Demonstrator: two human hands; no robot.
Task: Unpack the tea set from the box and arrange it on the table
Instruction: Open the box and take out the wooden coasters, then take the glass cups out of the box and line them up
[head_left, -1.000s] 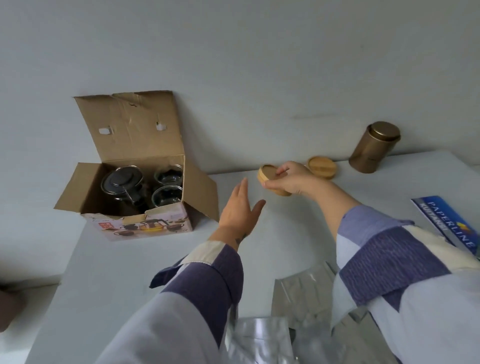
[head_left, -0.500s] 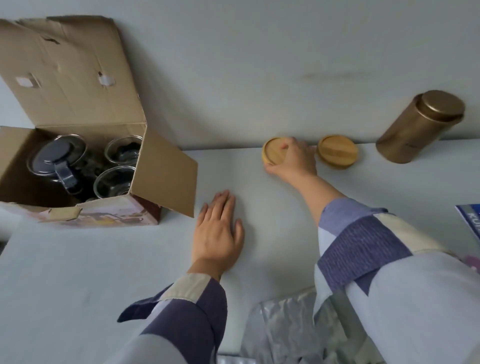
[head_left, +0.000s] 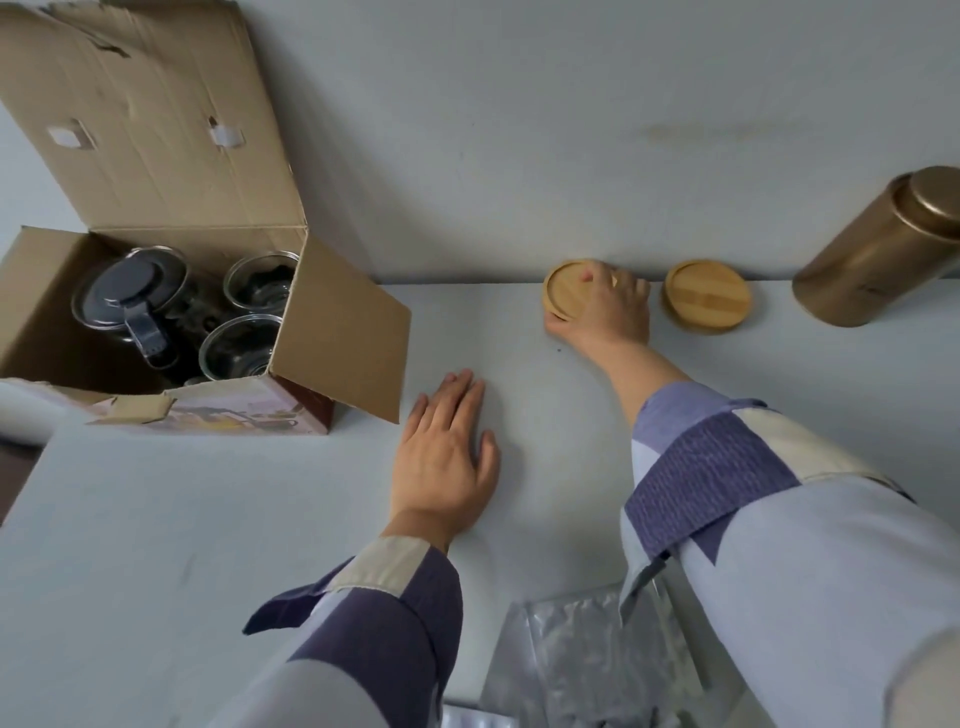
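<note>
Right hand (head_left: 605, 306) setting a wooden coaster (head_left: 569, 288) at the table's back edge.
Its curled fingers are gripping the coaster beside a second coaster (head_left: 706, 295), while the left hand (head_left: 441, 457) is lying flat and relaxed on the table (head_left: 156, 519); the teapot (head_left: 130, 306) and two glass cups are sitting in the open box (head_left: 171, 228) at left.

This looks like a plain room in a home or small office rather than a workshop or lab. A white table (head_left: 156, 519) stands pushed against a bare, pale painted wall (head_left: 519, 130), and on it sit household things: an opened cardboard box (head_left: 156, 156) of glassware, bamboo coasters (head_left: 706, 293) and a gold tea canister (head_left: 878, 260).
</note>
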